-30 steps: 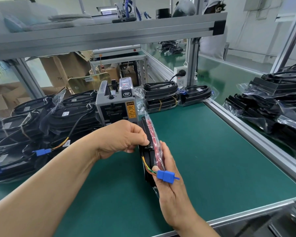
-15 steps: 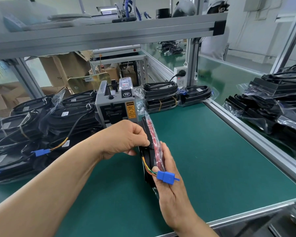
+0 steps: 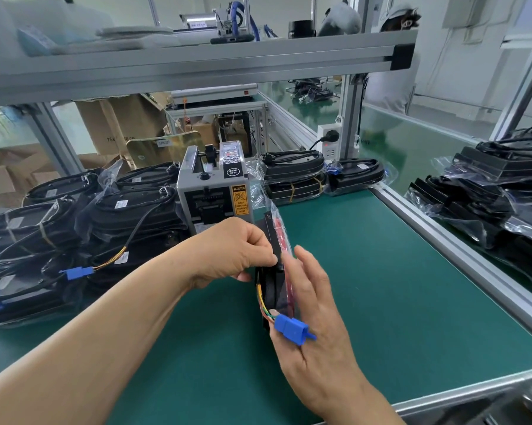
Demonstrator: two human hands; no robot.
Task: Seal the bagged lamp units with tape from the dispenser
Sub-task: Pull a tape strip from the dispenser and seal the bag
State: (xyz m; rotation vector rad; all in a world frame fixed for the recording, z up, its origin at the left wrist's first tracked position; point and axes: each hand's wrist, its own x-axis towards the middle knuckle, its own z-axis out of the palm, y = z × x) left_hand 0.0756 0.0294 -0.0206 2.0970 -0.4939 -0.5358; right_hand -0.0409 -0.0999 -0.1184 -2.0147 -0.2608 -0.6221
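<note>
A bagged lamp unit (image 3: 272, 289), black inside clear plastic with red print, stands on edge on the green mat just in front of the grey tape dispenser (image 3: 215, 191). My left hand (image 3: 234, 253) pinches the unit's upper edge where the bag folds over. My right hand (image 3: 316, 332) lies flat against the bag's right side with straight, slightly spread fingers. The unit's blue connector (image 3: 292, 329), on yellow and green wires, rests over my right fingers. Whether any tape is on the bag cannot be made out.
Bagged lamp units are piled at the left (image 3: 74, 240), behind the dispenser (image 3: 292, 173) and beyond the aluminium rail at the right (image 3: 488, 204). The green mat (image 3: 396, 286) stretches to my right. An aluminium shelf (image 3: 197, 65) hangs overhead.
My right fingers have straightened and spread a little along the bag's side. My left hand keeps its pinch in the same place.
</note>
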